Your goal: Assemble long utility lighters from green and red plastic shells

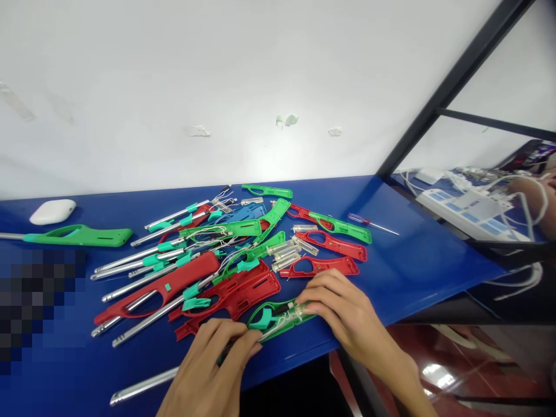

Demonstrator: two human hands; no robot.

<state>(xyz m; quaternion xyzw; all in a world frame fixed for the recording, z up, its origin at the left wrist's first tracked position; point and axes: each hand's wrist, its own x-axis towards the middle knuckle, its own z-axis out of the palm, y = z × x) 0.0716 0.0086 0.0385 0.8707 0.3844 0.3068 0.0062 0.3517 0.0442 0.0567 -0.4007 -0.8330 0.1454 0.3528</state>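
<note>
Green lighter half-shell along near table edge; our left hand grips left end, right hand pinches right end by clear tank. We'd best keep wires inside rim.

Lighter shells: the near green half-shell hard, glossy plastic; red half-shells the same, glossy. Barrels bare metal, smooth, bright. Trigger opaque teal plastic. Fuel tanks clear, shiny plastic. Screwdriver: translucent plastic handle, metal shaft. Earbud case smooth white plastic. Tabletop smooth, glossy blue. Wall smooth white, with rough flaked patches. Floor tiles polished, reflective.
</note>
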